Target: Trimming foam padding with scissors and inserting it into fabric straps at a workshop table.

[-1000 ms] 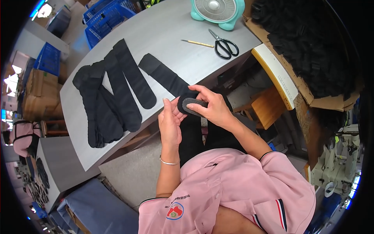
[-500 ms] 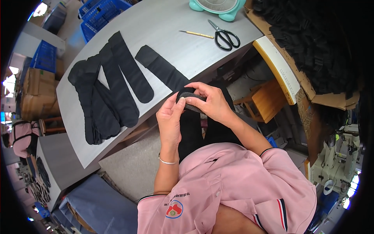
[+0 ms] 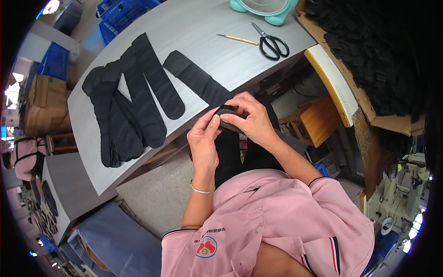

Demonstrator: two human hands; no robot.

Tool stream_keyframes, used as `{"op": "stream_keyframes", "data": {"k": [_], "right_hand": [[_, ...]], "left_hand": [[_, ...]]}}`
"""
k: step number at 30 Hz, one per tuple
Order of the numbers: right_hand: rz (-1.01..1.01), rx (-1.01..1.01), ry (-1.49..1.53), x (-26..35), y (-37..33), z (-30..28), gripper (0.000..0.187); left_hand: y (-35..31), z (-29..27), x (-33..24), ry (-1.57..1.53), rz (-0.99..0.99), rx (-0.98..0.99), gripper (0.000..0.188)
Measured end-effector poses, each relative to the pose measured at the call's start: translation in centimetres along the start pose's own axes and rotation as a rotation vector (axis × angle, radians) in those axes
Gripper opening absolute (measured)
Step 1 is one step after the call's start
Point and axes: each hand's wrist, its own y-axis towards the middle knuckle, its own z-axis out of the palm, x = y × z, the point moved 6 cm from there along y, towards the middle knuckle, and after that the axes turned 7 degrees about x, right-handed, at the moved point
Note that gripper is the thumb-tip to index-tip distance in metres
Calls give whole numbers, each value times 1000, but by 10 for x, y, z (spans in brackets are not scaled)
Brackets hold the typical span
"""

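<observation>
A long black sock-like fabric piece (image 3: 203, 84) lies partly on the table, and its near end runs over the edge to my hands. My left hand (image 3: 204, 134) pinches that end between thumb and fingers. On the other side of it, my right hand (image 3: 249, 117) grips the same end, thumb on top and fingers curled behind. Between the thumbs the fabric is folded over, with a dark grey fuzzy face showing. Several similar black pieces (image 3: 159, 87) with rounded ends lie overlapped on the table to the left.
On the grey table (image 3: 198, 32) are black-handled scissors (image 3: 273, 45), a thin wooden-handled pointed tool (image 3: 237, 39) and a turquoise-rimmed round object (image 3: 265, 8). A carton heaped with black pieces (image 3: 369, 51) stands at the right. A wooden stool (image 3: 318, 120) is below the table. Blue baskets (image 3: 122, 21) stand beyond.
The view has shifted slightly, so the table things sit a little further right. My hands keep hold of the fabric end, with the right fingers slightly more bent.
</observation>
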Motion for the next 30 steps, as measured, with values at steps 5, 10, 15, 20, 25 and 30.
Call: {"op": "stream_keyframes", "data": {"k": [5,10,15,20,25,30], "right_hand": [[-158,35,-123,15,4,0,28],[17,111,50,7,6,3,24],[45,146,22,-3,11,-1,19],[19,281,72,4,13,-5,16],[-103,285,-119,15,6,-10,19],[-174,151,-209,27,-1,-14,33]], "left_hand": [[1,-6,4,44,39,-47,27],[-1,-9,4,60,75,-90,27],[2,-9,6,39,40,-45,29],[15,-27,14,-107,-130,78,22],[10,-13,27,-225,-310,284,14],[6,-6,25,-218,-378,348,15]]}}
